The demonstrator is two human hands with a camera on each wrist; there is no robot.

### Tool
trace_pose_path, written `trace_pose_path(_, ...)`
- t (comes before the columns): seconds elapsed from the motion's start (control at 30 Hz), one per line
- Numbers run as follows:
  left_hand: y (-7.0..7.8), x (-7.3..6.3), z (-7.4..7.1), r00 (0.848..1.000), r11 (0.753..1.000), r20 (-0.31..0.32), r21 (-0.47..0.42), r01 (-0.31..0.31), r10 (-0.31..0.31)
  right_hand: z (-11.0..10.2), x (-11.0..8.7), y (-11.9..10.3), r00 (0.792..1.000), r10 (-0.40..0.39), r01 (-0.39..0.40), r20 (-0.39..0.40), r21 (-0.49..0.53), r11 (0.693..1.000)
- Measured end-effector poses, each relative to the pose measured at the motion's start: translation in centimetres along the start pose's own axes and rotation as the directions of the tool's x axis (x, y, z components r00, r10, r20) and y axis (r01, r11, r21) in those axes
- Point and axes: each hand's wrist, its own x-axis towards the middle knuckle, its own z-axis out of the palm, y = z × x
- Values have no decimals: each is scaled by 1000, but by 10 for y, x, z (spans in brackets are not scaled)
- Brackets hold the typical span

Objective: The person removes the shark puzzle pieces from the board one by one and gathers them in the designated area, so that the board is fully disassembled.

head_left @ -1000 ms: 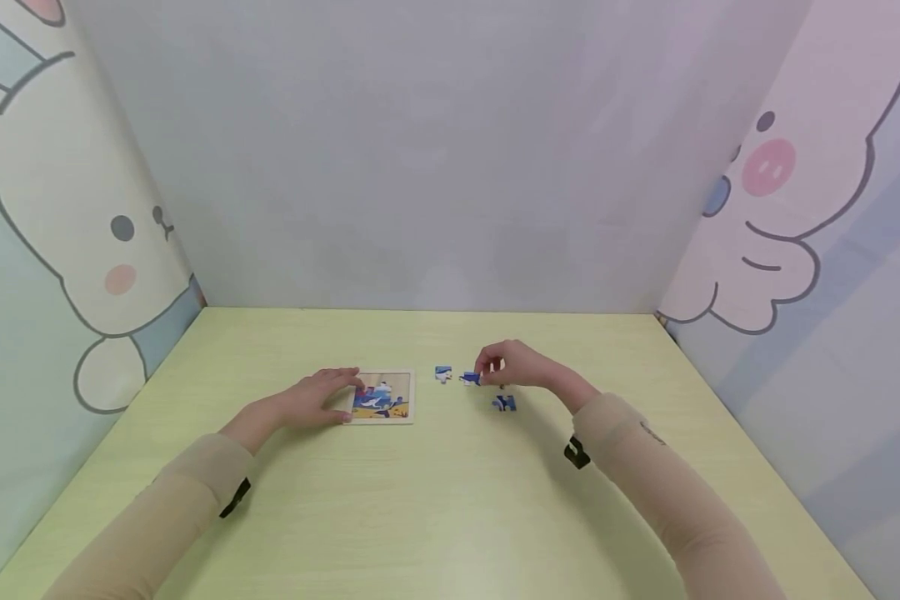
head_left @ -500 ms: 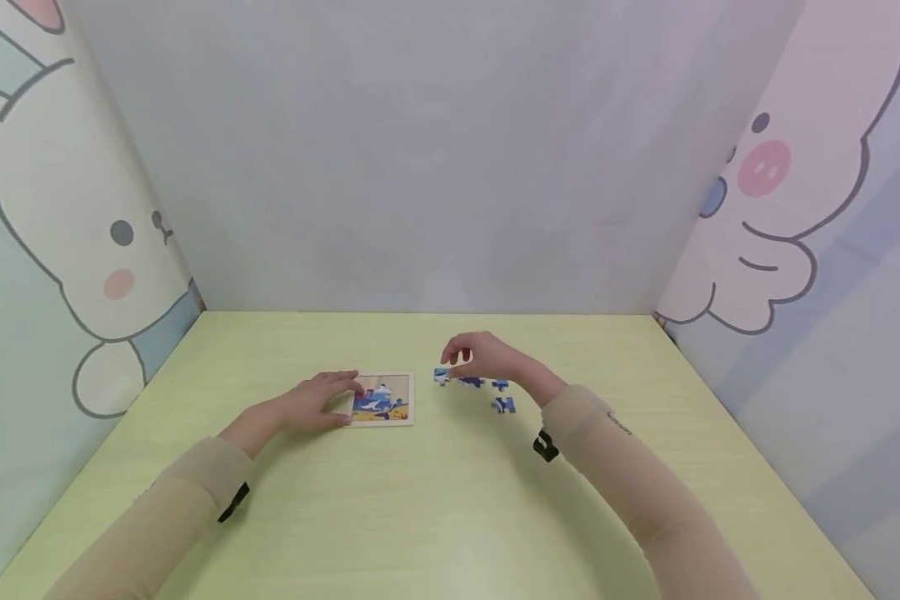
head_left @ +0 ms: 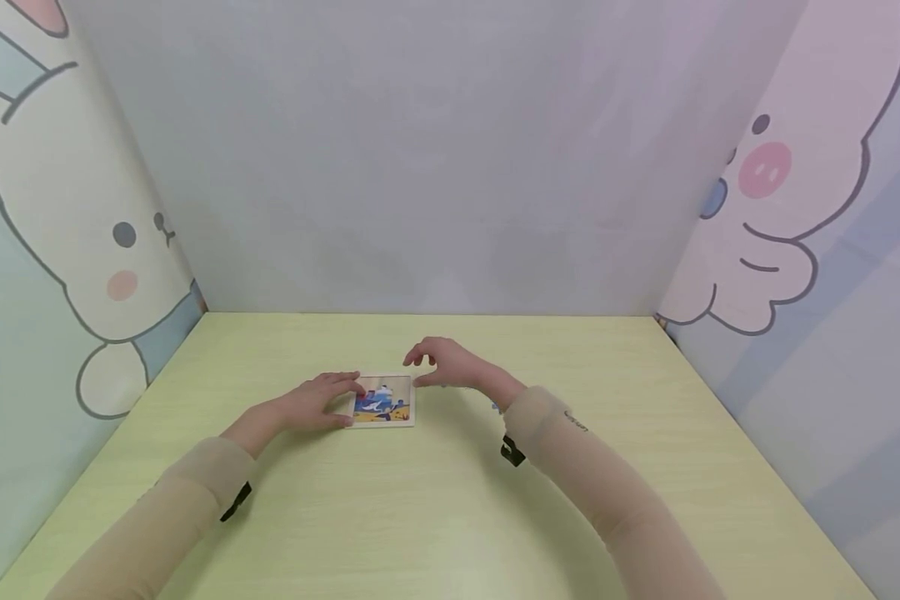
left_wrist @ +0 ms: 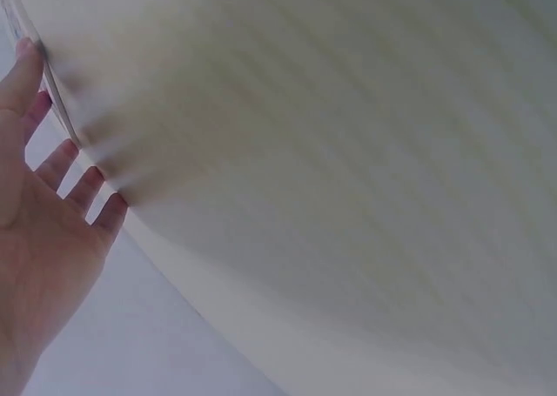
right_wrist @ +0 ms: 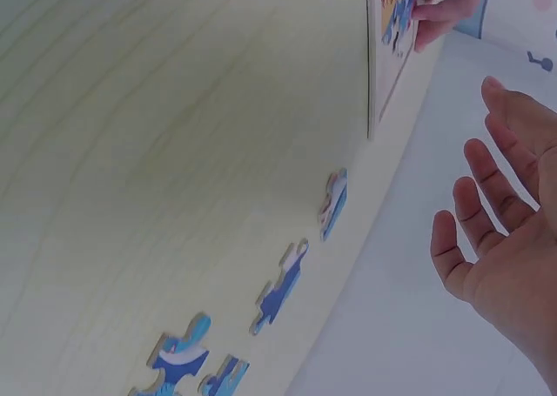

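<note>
A plain pale wall [head_left: 450,167] filled most of the upper head view, with a cartoon rabbit [head_left: 97,250] at the left edge and a pink-nosed figure [head_left: 817,183] at the upper right. Below it spread the pale yellow bench [head_left: 390,517], and beige sleeves [head_left: 183,496] reached in from the lower left and lower right.

The hands met near the centre. The left hand [head_left: 311,403] lay left of centre with fingers loosely spread, fingertips and thumb resting on the left side of the puzzle tray [head_left: 384,424] rather than clenched. The right hand [head_left: 453,365] hovered just right of centre, thumb and fingers parted; nothing showed between them, so it looked released.

The tray lay flat in mid-frame, nearly square, with no clear long axis. It sat between the hands: the left was nearer, in contact, while the right hung beside its upper right corner, apart from it in the right wrist view. A partial sea picture [head_left: 381,404] covered its lower part; bare wood ran along the top, on the side of the right fingertips.

Four smaller pieces lay loose in the right wrist view: one piece [right_wrist: 333,206] near the middle, a second piece [right_wrist: 282,287] below it, a third piece [right_wrist: 179,359] and a fourth piece [right_wrist: 228,377] at the lower left
</note>
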Motion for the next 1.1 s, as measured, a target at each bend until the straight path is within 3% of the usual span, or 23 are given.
trace_pose_path(0.53, 1, 2, -1, 1000, 1000, 3, 6, 9, -9, 36, 27, 0, 997, 43, -36, 70, -102, 994)
trace_pose_path(0.77, 0, 2, 0, 1000, 1000, 5, 4, 11, -11, 42, 31, -1, 989, 63, -46, 131, -131, 990)
trace_pose_path(1.1, 1, 2, -1, 1000, 1000, 21, -10, 14, -14, 46, 35, -3, 985, 90, -60, 148, -201, 978)
